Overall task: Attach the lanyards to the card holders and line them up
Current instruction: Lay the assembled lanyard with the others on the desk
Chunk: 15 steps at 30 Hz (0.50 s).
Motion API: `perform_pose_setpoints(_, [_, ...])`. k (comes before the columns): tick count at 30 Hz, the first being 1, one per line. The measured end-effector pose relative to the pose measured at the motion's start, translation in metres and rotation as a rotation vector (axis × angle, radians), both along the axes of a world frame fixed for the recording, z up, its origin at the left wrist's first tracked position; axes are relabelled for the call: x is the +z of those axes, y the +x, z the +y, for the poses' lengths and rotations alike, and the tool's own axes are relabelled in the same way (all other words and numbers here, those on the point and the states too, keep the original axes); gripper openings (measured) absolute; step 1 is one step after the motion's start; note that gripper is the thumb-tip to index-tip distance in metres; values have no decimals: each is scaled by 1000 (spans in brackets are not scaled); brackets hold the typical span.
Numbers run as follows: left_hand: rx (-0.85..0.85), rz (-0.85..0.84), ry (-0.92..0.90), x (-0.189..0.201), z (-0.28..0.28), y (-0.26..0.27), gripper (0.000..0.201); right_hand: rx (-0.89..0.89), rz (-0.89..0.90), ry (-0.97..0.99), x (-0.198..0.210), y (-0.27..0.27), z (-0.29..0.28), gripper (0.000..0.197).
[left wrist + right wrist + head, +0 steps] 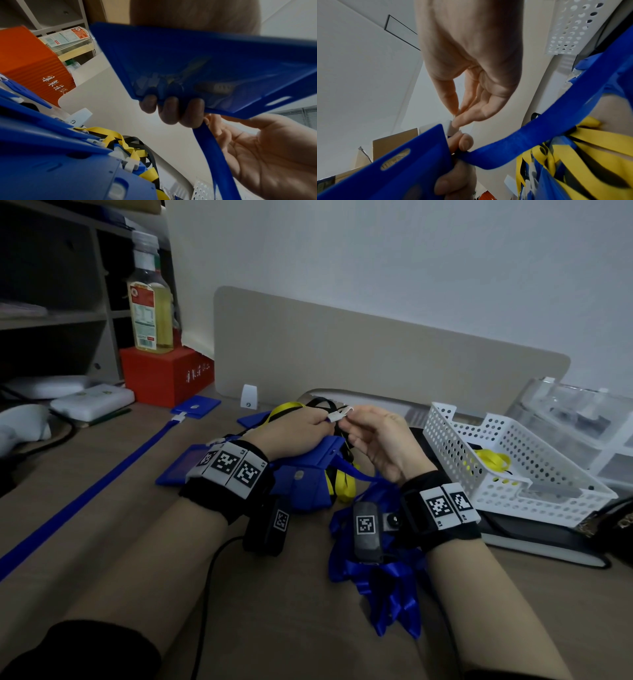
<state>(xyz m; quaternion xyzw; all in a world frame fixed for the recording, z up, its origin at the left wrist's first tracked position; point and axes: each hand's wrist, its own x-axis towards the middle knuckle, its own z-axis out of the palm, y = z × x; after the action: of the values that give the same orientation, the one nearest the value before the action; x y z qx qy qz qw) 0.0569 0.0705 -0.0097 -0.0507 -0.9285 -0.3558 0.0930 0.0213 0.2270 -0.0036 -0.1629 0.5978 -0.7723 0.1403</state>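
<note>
Office, desk divider (376, 354), shelving (51, 316)

The card holder (197, 56) is smooth blue plastic with a faint sheen and a partly see-through face. The blue lanyard (530, 143) is woven cloth ribbon with a fine matt weave; the loose blue ribbons (380, 580) on the table look glossier, satin-like. The clip (339, 414) is white plastic. The basket (507, 460) is white perforated plastic, matt. The table (102, 542) has a matt wood-look surface. The red box (164, 378) looks like ribbed card, the bottle (150, 302) clear glossy plastic with a paper label.
</note>
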Motion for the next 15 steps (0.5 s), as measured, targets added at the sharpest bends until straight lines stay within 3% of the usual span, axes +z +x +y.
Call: perform_pose_setpoints(15, [39,-54,-102,0,7,4,31,-151,109,132,-8,1,-9,18])
